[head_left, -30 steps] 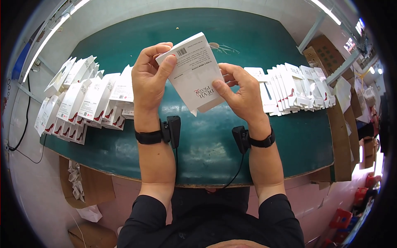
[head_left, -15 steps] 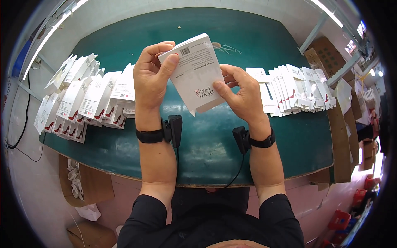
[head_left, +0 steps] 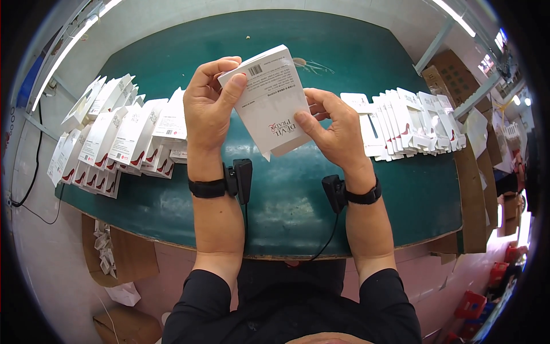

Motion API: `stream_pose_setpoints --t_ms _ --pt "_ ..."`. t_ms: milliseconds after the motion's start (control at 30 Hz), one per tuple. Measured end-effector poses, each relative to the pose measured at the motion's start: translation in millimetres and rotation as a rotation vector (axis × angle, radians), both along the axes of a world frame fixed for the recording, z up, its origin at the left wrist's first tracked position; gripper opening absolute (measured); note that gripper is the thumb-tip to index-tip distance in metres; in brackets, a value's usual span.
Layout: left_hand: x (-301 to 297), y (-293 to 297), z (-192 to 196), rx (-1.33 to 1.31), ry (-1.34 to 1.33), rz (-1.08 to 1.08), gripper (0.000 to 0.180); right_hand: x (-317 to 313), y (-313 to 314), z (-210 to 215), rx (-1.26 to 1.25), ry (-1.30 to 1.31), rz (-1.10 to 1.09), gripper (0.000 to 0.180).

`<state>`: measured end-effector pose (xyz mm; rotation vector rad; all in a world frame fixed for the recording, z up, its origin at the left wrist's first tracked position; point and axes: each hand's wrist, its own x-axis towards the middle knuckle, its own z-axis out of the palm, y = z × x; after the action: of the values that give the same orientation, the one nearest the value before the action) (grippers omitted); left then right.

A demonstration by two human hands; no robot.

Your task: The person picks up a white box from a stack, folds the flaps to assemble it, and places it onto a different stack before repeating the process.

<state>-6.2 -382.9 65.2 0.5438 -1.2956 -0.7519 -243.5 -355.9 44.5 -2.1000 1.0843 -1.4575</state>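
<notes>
Both my hands hold one small white carton (head_left: 270, 103) above the green table (head_left: 286, 200). It has a barcode near its top and a red shoe picture near its bottom. My left hand (head_left: 209, 106) grips its upper left corner, thumb on the front face. My right hand (head_left: 338, 129) pinches its lower right edge. The carton is tilted, its top leaning away from me. Each wrist wears a black band with a small black device.
Several folded white cartons with red shoe pictures stand in rows at the left (head_left: 112, 143). A row of flat white carton blanks (head_left: 409, 123) lies at the right. Brown cardboard boxes (head_left: 452, 69) stand at the far right. A bundle of clear plastic pieces (head_left: 309, 64) lies behind the carton.
The carton has turned a little in my hands and its lower flap has been worked; both hands stay in nearly the same place.
</notes>
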Motion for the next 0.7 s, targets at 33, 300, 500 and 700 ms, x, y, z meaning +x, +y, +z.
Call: stream_pose_setpoints --t_ms 33,300,500,700 --pt "-0.1 -0.2 -0.2 -0.002 0.002 0.007 0.028 0.1 0.0 -0.2 -0.001 -0.004 0.002 0.043" --pt "-2.2 -0.2 0.1 -0.027 0.027 0.028 0.028 1.0 1.1 1.2 0.005 -0.019 0.003 0.042" --pt "-4.6 -2.0 -0.3 -0.041 0.055 0.066 0.028 -0.8 0.3 1.0 0.004 -0.007 -0.001 0.039" --pt "-3.9 -4.3 -1.1 -0.059 0.126 0.102 0.029 -0.2 0.8 1.5 0.008 0.003 0.006 0.038"
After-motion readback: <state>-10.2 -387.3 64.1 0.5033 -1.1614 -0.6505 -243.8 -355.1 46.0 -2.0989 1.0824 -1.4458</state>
